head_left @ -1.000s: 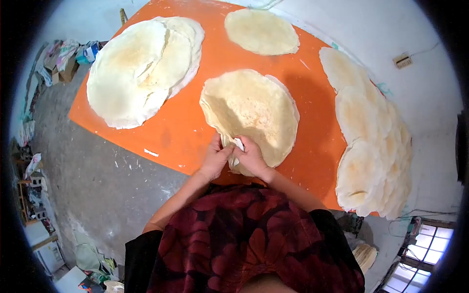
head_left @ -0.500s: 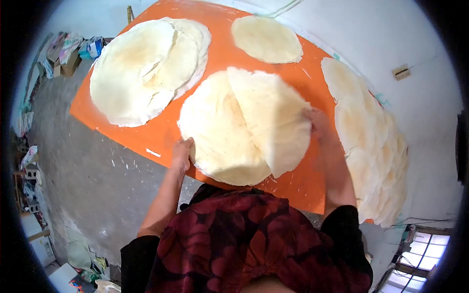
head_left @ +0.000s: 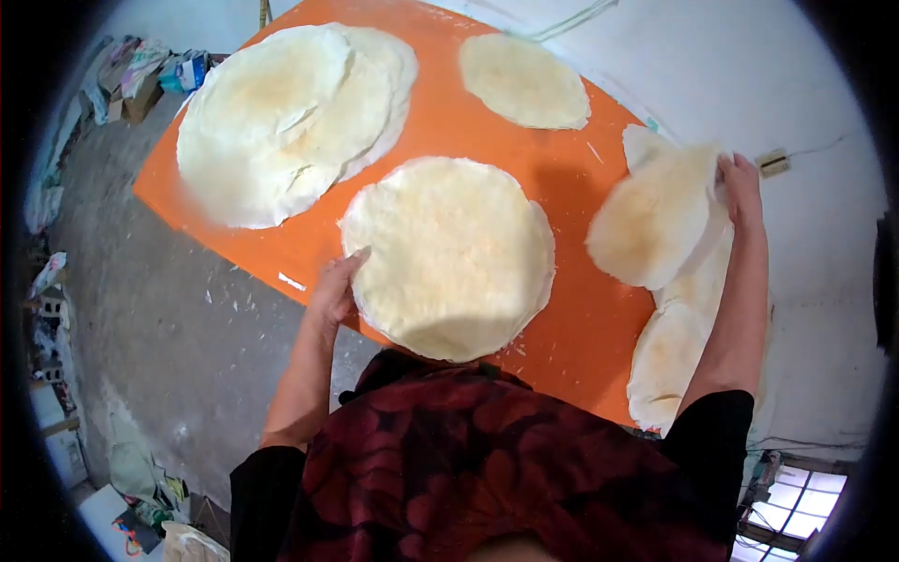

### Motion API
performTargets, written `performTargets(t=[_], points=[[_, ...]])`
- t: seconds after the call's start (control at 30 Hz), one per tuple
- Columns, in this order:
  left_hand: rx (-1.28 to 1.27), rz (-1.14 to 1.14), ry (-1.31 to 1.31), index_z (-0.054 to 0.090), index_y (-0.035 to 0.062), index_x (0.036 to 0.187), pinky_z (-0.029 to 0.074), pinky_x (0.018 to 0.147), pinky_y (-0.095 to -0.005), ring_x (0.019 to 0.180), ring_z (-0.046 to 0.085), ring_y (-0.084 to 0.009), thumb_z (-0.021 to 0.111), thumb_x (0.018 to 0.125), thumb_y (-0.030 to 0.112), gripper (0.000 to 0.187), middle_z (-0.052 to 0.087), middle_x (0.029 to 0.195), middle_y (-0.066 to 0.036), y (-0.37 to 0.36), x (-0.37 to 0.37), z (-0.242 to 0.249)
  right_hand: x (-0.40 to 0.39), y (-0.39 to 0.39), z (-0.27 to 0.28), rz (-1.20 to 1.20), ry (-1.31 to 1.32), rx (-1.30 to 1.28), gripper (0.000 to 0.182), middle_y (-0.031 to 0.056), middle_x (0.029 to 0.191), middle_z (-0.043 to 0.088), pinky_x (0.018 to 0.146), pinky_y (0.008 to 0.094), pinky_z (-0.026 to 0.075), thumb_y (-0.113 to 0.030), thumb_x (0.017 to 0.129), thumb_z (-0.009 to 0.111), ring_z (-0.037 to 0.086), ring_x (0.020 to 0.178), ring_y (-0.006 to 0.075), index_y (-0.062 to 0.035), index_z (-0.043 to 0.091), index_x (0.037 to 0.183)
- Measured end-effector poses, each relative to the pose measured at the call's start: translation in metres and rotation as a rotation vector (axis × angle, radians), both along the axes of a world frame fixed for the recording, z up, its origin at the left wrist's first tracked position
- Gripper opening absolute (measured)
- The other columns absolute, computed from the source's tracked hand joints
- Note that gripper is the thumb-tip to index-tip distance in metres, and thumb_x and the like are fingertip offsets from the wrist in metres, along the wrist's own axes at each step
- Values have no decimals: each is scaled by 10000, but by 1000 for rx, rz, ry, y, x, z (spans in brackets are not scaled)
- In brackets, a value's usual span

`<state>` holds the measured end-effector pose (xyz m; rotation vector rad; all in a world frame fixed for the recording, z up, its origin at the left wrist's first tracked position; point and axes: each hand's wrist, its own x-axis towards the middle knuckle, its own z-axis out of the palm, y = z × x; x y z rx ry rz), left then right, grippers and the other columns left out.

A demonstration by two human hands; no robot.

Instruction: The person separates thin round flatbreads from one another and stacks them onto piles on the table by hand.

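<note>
Two hands: at work over an orange table [head_left: 581,328], seen with twelve o'clock at its far side and the middle stack as the dial's centre.
Right hand [head_left: 740,187]: closed in a pinch, thumb and fingers together on the rim of a raised sheet [head_left: 651,225], at about the sheet's two o'clock; the arm reaches out long to that side.
Raised sheet: thin, round and pale with a tan patch, out at between two and three o'clock, tilted, its outer edge bent up towards the fingers. Held at one spot, it would probably tear or fold if jerked, so a slow, smooth lift with a broad, soft pinch seems best.
Left hand [head_left: 332,286]: part closed at the middle stack's rim, near nine o'clock, thumb over the top; whether the fingers go underneath, I can't quite make out. A light touch should steady the edge without denting it.
Middle stack [head_left: 449,253]: nearest the body, lying flat, a lower rim peeping out at three o'clock. Matching rims all round would make for a neater pile.
Overlapping row [head_left: 670,356]: from two round to four o'clock, partly behind the raised sheet. Peeling gently should spare the neighbours.
Large pile [head_left: 272,103]: at ten o'clock, its layers staggered.
Far sheet [head_left: 524,80]: flat, at about one o'clock.
</note>
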<state>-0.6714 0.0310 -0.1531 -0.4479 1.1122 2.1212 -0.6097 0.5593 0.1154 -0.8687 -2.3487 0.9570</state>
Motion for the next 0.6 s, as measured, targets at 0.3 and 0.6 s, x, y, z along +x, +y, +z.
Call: performTargets(t=[0.3,0.6], points=[[366,-139,77,346,56,1252,459,821,-460,1057,493,-269,505,795,46,484,465,1188,-124,-23,61,-9,-20,-223,-151,524,57,276,180,108,761,574,616,329,430,-118,833,432,523,684,193,-4,561,884],[451,-86,47,347,61,1249,438,852,-429,1056,492,-248,490,806,32,467,456,1202,-111,-11,72,-6,41,-355,-225,912,-261,147,123,126,777,535,605,410,435,-132,759,498,542,706,322,-43,515,842]])
